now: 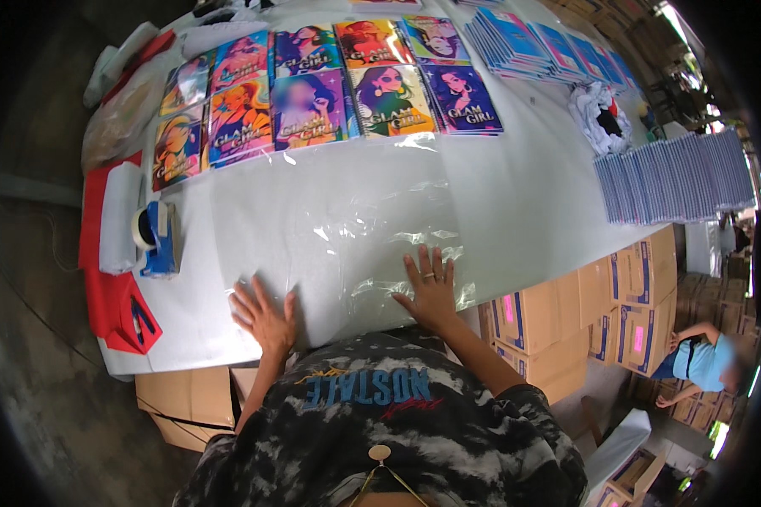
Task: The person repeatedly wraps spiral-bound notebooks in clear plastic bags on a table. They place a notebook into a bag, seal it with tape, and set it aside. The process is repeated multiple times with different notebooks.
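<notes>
A sheet of clear plastic film [338, 220] lies spread on the white-covered table, with glossy creases catching the light. My left hand [265, 319] rests flat near the table's front edge, fingers spread, at the film's near left. Pressed flat on the film's near right part is my right hand [431, 291], a ring on one finger. Neither hand grips anything. Just beyond the film stand two rows of colourful spiral notebooks [309, 106] with illustrated covers, in stacks side by side.
On the left are a blue tape dispenser [162, 241], a white roll [122, 215] and a red cloth [101, 296]. Stacked notebooks [676, 177] and crumpled white material [599, 118] lie right. Cardboard boxes [558, 313] stand beside the table; another person [703, 359] is farther right.
</notes>
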The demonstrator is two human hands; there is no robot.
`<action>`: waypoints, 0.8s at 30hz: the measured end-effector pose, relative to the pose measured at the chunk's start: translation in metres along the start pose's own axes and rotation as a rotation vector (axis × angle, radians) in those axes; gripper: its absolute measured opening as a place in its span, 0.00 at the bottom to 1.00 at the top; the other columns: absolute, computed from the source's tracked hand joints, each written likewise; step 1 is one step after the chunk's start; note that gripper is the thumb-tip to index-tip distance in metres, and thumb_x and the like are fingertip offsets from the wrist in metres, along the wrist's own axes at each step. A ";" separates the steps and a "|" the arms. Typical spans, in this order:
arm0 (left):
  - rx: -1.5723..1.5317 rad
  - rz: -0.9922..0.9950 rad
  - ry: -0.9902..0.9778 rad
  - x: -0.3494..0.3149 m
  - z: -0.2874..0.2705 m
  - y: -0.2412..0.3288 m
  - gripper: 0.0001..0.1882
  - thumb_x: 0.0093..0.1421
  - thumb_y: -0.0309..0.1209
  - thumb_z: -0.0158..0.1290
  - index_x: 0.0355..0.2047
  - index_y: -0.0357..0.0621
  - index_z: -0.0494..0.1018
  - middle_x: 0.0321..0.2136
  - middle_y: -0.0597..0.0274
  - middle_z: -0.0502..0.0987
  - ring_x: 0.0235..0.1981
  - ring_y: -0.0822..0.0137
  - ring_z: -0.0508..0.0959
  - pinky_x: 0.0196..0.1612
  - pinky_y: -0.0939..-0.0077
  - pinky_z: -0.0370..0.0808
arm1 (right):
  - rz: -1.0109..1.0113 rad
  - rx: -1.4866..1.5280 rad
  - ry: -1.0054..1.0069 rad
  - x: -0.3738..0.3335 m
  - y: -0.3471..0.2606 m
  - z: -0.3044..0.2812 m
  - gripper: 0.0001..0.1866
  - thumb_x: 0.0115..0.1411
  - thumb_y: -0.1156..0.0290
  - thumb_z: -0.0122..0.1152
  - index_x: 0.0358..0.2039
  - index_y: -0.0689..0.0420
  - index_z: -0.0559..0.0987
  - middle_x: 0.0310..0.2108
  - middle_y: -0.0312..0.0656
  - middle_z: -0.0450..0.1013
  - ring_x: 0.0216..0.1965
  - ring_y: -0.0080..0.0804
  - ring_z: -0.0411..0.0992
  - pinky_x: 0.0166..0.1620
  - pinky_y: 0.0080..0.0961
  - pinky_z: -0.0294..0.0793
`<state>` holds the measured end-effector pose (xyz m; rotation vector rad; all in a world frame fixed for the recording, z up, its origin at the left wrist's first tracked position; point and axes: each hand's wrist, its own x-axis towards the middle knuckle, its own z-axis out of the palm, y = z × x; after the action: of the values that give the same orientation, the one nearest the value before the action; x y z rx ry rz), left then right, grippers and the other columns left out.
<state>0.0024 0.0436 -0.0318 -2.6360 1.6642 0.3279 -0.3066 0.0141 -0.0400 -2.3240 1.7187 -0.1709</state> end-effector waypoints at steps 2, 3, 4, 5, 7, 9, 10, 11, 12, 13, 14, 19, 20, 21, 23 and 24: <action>-0.057 -0.005 -0.008 -0.011 -0.002 -0.002 0.43 0.58 0.59 0.39 0.65 0.46 0.42 0.64 0.39 0.35 0.65 0.44 0.32 0.61 0.42 0.30 | 0.019 -0.008 -0.001 -0.004 0.007 0.002 0.39 0.55 0.41 0.49 0.64 0.44 0.54 0.67 0.44 0.37 0.67 0.46 0.32 0.63 0.55 0.33; -0.044 -0.011 -0.002 -0.014 -0.003 -0.002 0.43 0.58 0.59 0.39 0.64 0.45 0.43 0.64 0.41 0.36 0.65 0.44 0.34 0.62 0.43 0.31 | 0.018 0.000 -0.001 -0.002 0.004 -0.001 0.38 0.56 0.42 0.49 0.63 0.44 0.55 0.67 0.43 0.38 0.68 0.45 0.32 0.63 0.54 0.33; -0.038 -0.005 0.008 -0.013 -0.002 0.000 0.42 0.58 0.59 0.39 0.64 0.45 0.43 0.64 0.41 0.37 0.65 0.44 0.34 0.62 0.43 0.31 | 0.015 0.008 -0.001 -0.001 0.002 -0.003 0.38 0.56 0.43 0.49 0.63 0.44 0.56 0.67 0.43 0.39 0.68 0.45 0.33 0.63 0.53 0.33; -0.032 -0.002 0.018 -0.013 -0.001 0.002 0.42 0.59 0.58 0.38 0.64 0.45 0.43 0.64 0.41 0.37 0.65 0.44 0.34 0.62 0.43 0.31 | 0.035 0.020 -0.005 -0.002 0.002 -0.004 0.37 0.56 0.43 0.50 0.63 0.44 0.57 0.67 0.42 0.40 0.68 0.44 0.34 0.63 0.53 0.34; -0.031 -0.019 0.040 -0.014 -0.005 0.004 0.42 0.59 0.58 0.38 0.64 0.46 0.45 0.64 0.42 0.38 0.65 0.45 0.35 0.63 0.45 0.32 | 0.035 0.049 -0.010 -0.001 0.003 -0.007 0.35 0.56 0.45 0.51 0.62 0.44 0.59 0.67 0.41 0.43 0.67 0.43 0.37 0.63 0.52 0.34; -0.053 -0.036 0.033 -0.015 -0.010 0.005 0.41 0.58 0.58 0.40 0.64 0.46 0.46 0.64 0.42 0.38 0.66 0.46 0.35 0.63 0.46 0.32 | 0.035 0.066 0.025 -0.002 0.003 -0.006 0.33 0.56 0.48 0.52 0.60 0.45 0.62 0.66 0.41 0.47 0.67 0.43 0.40 0.64 0.50 0.36; -0.067 -0.047 0.027 -0.013 -0.013 0.005 0.41 0.58 0.57 0.41 0.64 0.46 0.47 0.64 0.42 0.38 0.66 0.46 0.35 0.63 0.46 0.32 | 0.029 0.066 0.031 -0.001 0.003 -0.005 0.33 0.55 0.49 0.53 0.60 0.45 0.63 0.65 0.41 0.47 0.67 0.43 0.41 0.64 0.49 0.36; -0.100 -0.049 0.015 -0.012 -0.017 0.006 0.40 0.58 0.56 0.42 0.63 0.45 0.48 0.64 0.43 0.40 0.66 0.47 0.36 0.63 0.46 0.33 | 0.035 0.088 0.034 -0.001 0.003 -0.005 0.31 0.55 0.51 0.53 0.59 0.46 0.64 0.65 0.42 0.49 0.67 0.44 0.42 0.64 0.48 0.37; -0.097 -0.038 0.047 -0.013 -0.014 0.001 0.38 0.59 0.54 0.42 0.63 0.45 0.49 0.64 0.43 0.42 0.66 0.47 0.38 0.63 0.46 0.34 | 0.034 0.073 0.029 0.000 0.001 -0.005 0.31 0.56 0.51 0.53 0.59 0.47 0.65 0.65 0.43 0.49 0.66 0.44 0.42 0.64 0.48 0.37; -0.136 -0.033 0.078 -0.013 -0.012 -0.002 0.38 0.59 0.52 0.44 0.62 0.44 0.49 0.64 0.45 0.44 0.66 0.48 0.40 0.63 0.47 0.35 | 0.032 0.054 0.018 0.000 0.000 -0.008 0.31 0.56 0.52 0.53 0.58 0.47 0.65 0.64 0.43 0.49 0.66 0.45 0.42 0.64 0.48 0.37; -0.169 -0.035 0.112 -0.013 -0.010 -0.006 0.37 0.59 0.50 0.45 0.62 0.44 0.50 0.63 0.46 0.46 0.65 0.49 0.42 0.63 0.48 0.37 | 0.024 0.038 0.005 0.001 -0.001 -0.008 0.30 0.56 0.52 0.53 0.58 0.48 0.65 0.64 0.44 0.50 0.66 0.45 0.42 0.64 0.49 0.37; -0.448 -0.026 0.407 -0.032 -0.004 -0.029 0.32 0.56 0.38 0.51 0.59 0.41 0.55 0.60 0.48 0.54 0.63 0.49 0.50 0.63 0.53 0.43 | -0.008 -0.112 0.010 -0.002 0.004 0.010 0.32 0.56 0.53 0.52 0.60 0.49 0.62 0.64 0.45 0.50 0.66 0.47 0.43 0.63 0.49 0.38; -0.417 -0.071 0.474 -0.041 -0.009 -0.033 0.33 0.55 0.36 0.52 0.59 0.40 0.55 0.60 0.47 0.54 0.62 0.48 0.50 0.62 0.54 0.45 | -0.013 -0.119 -0.003 -0.004 0.006 0.012 0.32 0.56 0.53 0.51 0.60 0.49 0.62 0.64 0.45 0.49 0.66 0.47 0.43 0.63 0.48 0.38; -0.412 -0.201 0.541 -0.054 -0.007 -0.043 0.33 0.55 0.36 0.52 0.59 0.40 0.55 0.60 0.46 0.54 0.62 0.47 0.50 0.62 0.54 0.45 | -0.017 -0.128 -0.012 -0.004 0.008 0.012 0.33 0.56 0.53 0.51 0.61 0.49 0.61 0.65 0.45 0.49 0.66 0.47 0.44 0.63 0.48 0.38; -0.382 -0.440 0.664 -0.077 -0.003 -0.062 0.35 0.54 0.36 0.53 0.59 0.41 0.54 0.60 0.45 0.53 0.61 0.47 0.51 0.61 0.54 0.46 | -0.038 -0.109 -0.007 -0.005 0.015 0.013 0.33 0.56 0.54 0.50 0.62 0.48 0.60 0.65 0.45 0.48 0.65 0.48 0.45 0.63 0.48 0.38; -0.354 -0.593 0.659 -0.092 0.004 -0.076 0.37 0.52 0.36 0.55 0.60 0.41 0.53 0.60 0.45 0.52 0.61 0.46 0.50 0.61 0.54 0.45 | -0.063 -0.120 -0.001 -0.005 0.019 0.015 0.33 0.57 0.53 0.50 0.62 0.48 0.60 0.65 0.45 0.48 0.65 0.48 0.45 0.63 0.48 0.38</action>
<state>0.0315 0.1587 -0.0268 -3.5976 0.8292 -0.3260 -0.3222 0.0151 -0.0591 -2.4650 1.6999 -0.0798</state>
